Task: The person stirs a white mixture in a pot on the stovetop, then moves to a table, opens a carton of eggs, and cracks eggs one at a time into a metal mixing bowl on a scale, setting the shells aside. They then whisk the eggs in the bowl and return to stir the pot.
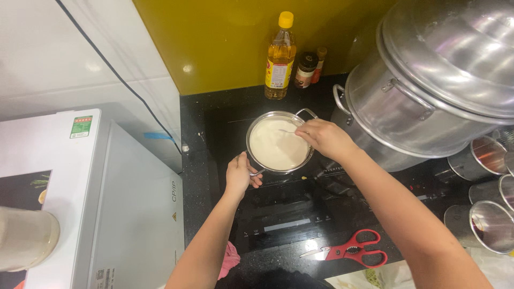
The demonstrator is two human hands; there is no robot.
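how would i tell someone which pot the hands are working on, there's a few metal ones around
Start at the black cooktop beside the white appliance. Left of the huge lidded steamer pot sits a small steel pot; the left hand grips its near handle, the right hand holds a utensil in it. It alone is open and full of creamy white liquid.
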